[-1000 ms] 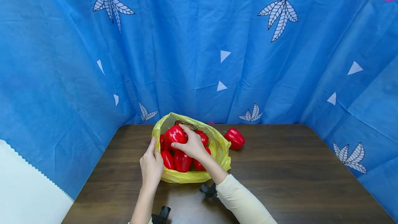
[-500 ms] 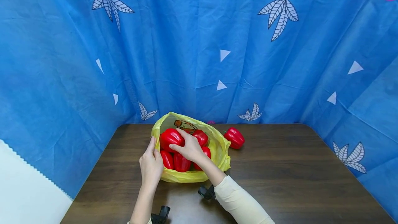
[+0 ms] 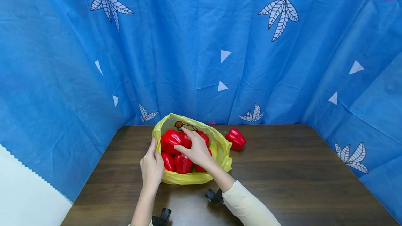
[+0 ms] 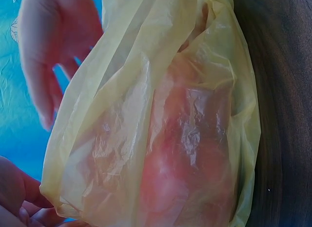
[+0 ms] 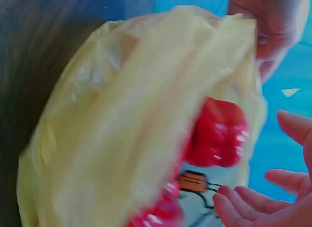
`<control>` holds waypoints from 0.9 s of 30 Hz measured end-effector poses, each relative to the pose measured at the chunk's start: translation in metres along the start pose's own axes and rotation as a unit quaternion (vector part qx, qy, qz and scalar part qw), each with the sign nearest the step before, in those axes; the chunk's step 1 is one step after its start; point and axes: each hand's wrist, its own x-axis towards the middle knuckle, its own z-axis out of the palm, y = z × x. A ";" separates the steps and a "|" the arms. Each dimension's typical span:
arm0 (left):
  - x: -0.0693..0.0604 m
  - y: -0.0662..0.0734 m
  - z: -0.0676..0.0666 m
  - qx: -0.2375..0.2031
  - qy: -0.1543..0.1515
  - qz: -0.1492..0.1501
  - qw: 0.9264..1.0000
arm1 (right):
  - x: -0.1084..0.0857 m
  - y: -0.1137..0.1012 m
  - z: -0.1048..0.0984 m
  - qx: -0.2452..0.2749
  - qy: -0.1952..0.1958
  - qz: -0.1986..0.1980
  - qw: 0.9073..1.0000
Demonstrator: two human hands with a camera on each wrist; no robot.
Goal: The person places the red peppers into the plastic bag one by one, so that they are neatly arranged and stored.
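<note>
A yellow plastic bag (image 3: 221,149) stands with its mouth wide, holding several glossy red bell peppers. My left hand (image 3: 152,168) pinches the bag's left rim between thumb and fingers; in the left wrist view that hand (image 4: 17,193) shows at the lower left corner. Over the bag's mouth is my right hand (image 3: 198,152), fingers spread and holding nothing. Just left of its thumb lies a red bell pepper (image 3: 170,141) on top of the others. In the right wrist view the right hand (image 5: 273,205) is apart from the pepper (image 5: 222,134). The lower peppers are partly hidden.
One more red bell pepper (image 3: 236,139) lies on the dark wooden table (image 3: 282,170), behind and right of the bag. A blue patterned curtain (image 3: 194,44) hangs around the table's back and sides. Black wrist devices (image 3: 214,196) sit beside both forearms.
My right hand lowered the bell pepper to the left onto the others, let it go, and drew back slightly to the right with fingers spread. The left hand stayed on the rim.
</note>
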 end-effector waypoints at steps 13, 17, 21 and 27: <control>0.000 0.000 0.001 0.003 0.000 -0.003 1.000 | -0.022 0.040 -0.091 0.059 0.150 -0.066 0.985; -0.001 0.000 0.000 0.003 0.000 -0.003 1.000 | -0.026 0.063 -0.113 0.033 0.184 -0.025 0.982; -0.001 0.000 0.000 0.003 0.000 -0.001 1.000 | -0.030 0.087 -0.126 0.006 0.208 0.022 0.978; 0.000 0.000 0.001 0.005 -0.001 0.001 1.000 | -0.033 0.118 -0.131 -0.018 0.206 0.077 0.975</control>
